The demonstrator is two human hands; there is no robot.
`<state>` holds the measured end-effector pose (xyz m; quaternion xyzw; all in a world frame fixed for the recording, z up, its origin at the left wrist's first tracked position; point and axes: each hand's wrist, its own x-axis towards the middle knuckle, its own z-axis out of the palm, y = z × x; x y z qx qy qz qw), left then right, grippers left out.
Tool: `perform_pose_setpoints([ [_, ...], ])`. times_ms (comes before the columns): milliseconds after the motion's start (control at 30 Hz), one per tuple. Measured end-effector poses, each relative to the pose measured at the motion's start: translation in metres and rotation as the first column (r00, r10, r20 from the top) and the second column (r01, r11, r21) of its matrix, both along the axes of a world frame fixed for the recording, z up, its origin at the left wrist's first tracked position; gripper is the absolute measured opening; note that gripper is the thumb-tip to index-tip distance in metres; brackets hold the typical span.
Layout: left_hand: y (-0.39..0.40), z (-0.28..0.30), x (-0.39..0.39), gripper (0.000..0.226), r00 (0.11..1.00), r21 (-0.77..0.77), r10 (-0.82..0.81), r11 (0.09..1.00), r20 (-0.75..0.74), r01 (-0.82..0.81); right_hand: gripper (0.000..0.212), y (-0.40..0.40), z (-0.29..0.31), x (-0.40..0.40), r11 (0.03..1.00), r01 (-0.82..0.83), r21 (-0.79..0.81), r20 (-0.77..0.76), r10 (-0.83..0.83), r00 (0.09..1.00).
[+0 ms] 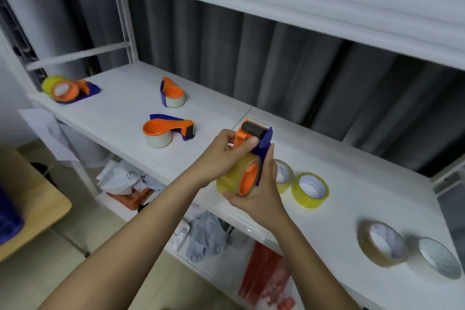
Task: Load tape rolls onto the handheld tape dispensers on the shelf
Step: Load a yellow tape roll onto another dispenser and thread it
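Both hands are holding 1 orange-and-blue tape dispenser (253,143) above the front edge of the white shelf (120,118). A yellow tape roll (232,178) is sitting on the dispenser's orange hub. The left hand (224,151) is gripping the dispenser's upper part, with the thumb lying across the orange handle just below the black roller. The right hand (261,191) is cupping the roll and hub from below and from the right side, with the fingers curled round the roll's lower rim and the thumb running up along the blue side plate.

3 more dispensers are lying on the shelf to the left, well apart from the hands:
- 1 loaded dispenser (168,131) with a pale roll, nearest the hands.
- 1 rear dispenser (172,94) with a pale roll, further back.
- 1 far-left dispenser (68,89) with a yellow roll, near the shelf's left end.

4 loose rolls are lying on the shelf to the right:
- 1 partly hidden yellow roll (284,176), directly behind the right hand.
- 1 second yellow roll (310,190), just beside it.
- 1 brown roll (382,243), near the shelf's right end.
- 1 white roll (439,258), just beside the brown roll.

Crumpled cloth and bags (130,181) are lying on the lower shelf.
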<state>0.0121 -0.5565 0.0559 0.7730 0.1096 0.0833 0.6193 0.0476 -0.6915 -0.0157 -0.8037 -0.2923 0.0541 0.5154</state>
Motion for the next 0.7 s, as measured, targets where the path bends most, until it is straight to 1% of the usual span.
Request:
perform_pose_setpoints([
  [67, 0.028, -0.003, -0.002, 0.038, 1.0, -0.011, 0.019, 1.0, -0.001, -0.019, 0.136, 0.023, 0.002, 0.003, 0.999, -0.005, 0.046, -0.039, 0.007, 0.999],
  [133, 0.057, -0.007, -0.005, 0.037, 0.999, -0.008, 0.05, 0.999, 0.02, -0.05, 0.132, 0.05, 0.005, 0.003, 0.993, -0.012, 0.119, -0.133, 0.028, 0.991],
  [200, 0.087, -0.01, -0.01, 0.032, 0.997, 0.011, 0.075, 0.997, 0.028, -0.075, 0.12, 0.08, 0.007, 0.004, 0.966, -0.045, 0.253, -0.227, 0.104, 0.968],
  [267, 0.117, -0.013, -0.015, 0.029, 0.997, 0.026, 0.083, 0.996, 0.004, -0.083, 0.105, 0.112, 0.008, 0.007, 0.933, -0.055, 0.355, -0.264, 0.156, 0.952],
  [333, 0.145, -0.015, -0.021, 0.033, 0.998, 0.021, 0.06, 0.998, -0.03, -0.059, 0.097, 0.142, 0.01, 0.009, 0.913, -0.024, 0.408, -0.318, 0.167, 0.933],
  [467, 0.188, -0.019, -0.028, 0.047, 0.999, -0.045, -0.018, 0.999, -0.044, 0.016, 0.069, 0.194, 0.01, 0.011, 0.881, 0.016, 0.473, -0.442, 0.221, 0.869],
  [533, 0.202, -0.021, -0.03, 0.045, 0.998, -0.047, -0.046, 0.998, -0.041, 0.044, 0.061, 0.214, 0.012, 0.013, 0.883, 0.027, 0.469, -0.506, 0.243, 0.828],
  [600, 0.216, -0.022, -0.03, 0.036, 0.999, -0.07, -0.035, 0.997, -0.013, 0.034, 0.061, 0.235, 0.015, 0.018, 0.892, 0.007, 0.452, -0.53, 0.262, 0.806],
  [700, 0.24, -0.024, -0.029, 0.039, 0.999, -0.118, 0.042, 0.992, 0.011, -0.04, 0.079, 0.265, 0.018, 0.025, 0.913, -0.009, 0.408, -0.576, 0.265, 0.773],
])
